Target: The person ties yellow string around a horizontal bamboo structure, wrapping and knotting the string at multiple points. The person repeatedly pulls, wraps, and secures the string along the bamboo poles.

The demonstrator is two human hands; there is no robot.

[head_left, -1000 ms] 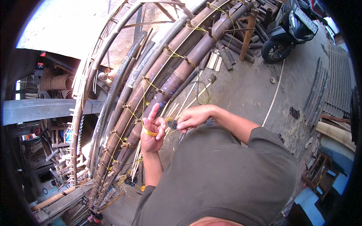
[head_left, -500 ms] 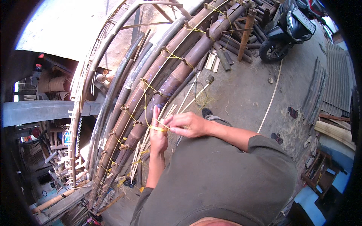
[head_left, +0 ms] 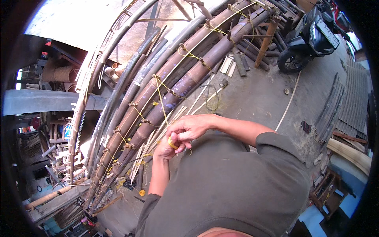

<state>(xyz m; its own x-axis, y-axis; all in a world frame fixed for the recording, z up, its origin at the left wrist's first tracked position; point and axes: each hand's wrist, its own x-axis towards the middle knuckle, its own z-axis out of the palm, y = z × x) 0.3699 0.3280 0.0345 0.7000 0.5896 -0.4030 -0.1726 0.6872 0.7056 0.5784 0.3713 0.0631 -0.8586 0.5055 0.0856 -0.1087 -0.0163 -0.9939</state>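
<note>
A yellow cord [head_left: 162,98] runs taut from a peg on the long brown bamboo pole [head_left: 152,85] down to my hands. My left hand [head_left: 162,150] is closed in front of my shirt, with yellow turns of cord around its fingers. Over it lies my right hand [head_left: 192,127], its fingers curled in against the left one at the cord. Overlapping fingers hide exactly how the cord passes between them. Beside this pole, a second, thicker pole with purple marks [head_left: 179,89] carries similar pegs and yellow ties.
Thin pale strips [head_left: 152,144] lie under the poles by my left forearm. A dark motorbike [head_left: 308,39] stands far right, near stacked bamboo pieces [head_left: 256,55]. Corrugated sheets [head_left: 353,98] lie at the right edge. A grey beam [head_left: 51,100] crosses the left side.
My left fingers, upright before, have curled in. My right hand has come over the left one, and both sit slightly lower. The surroundings have shifted a little in the picture.
</note>
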